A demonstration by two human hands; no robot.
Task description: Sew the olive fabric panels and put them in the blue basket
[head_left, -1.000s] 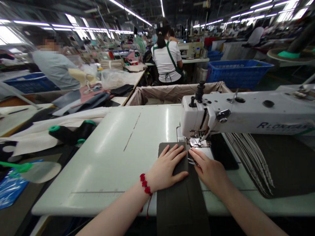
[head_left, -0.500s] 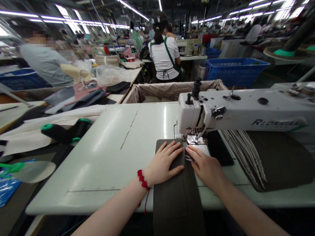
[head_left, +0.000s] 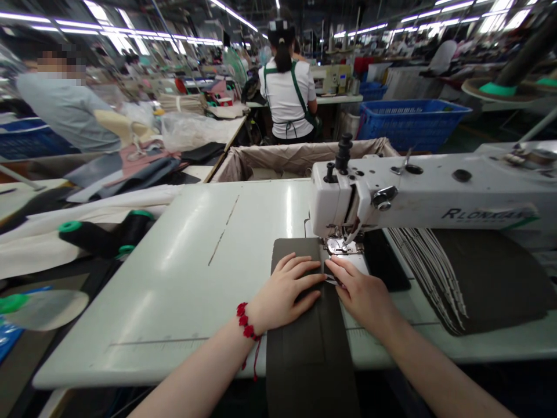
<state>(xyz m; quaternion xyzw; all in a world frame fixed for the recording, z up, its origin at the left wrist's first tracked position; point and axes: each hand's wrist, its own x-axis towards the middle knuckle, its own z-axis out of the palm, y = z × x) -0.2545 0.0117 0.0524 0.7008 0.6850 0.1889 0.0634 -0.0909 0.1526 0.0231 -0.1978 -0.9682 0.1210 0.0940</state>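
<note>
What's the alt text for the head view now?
A bare left hand lies spread on a long dark olive fabric panel; the bare right hand, at its right edge, holds a slim silver metal tool. Ahead, a white sewing machine stands on a pale green table.

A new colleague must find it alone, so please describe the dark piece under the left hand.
Start from the white sewing machine on the pale green table. In front of its left end, the left hand with a red bracelet lies on the dark piece. Unlike the dark stack at right, which shows many pale edges, this piece crosses the table's front edge.
</note>
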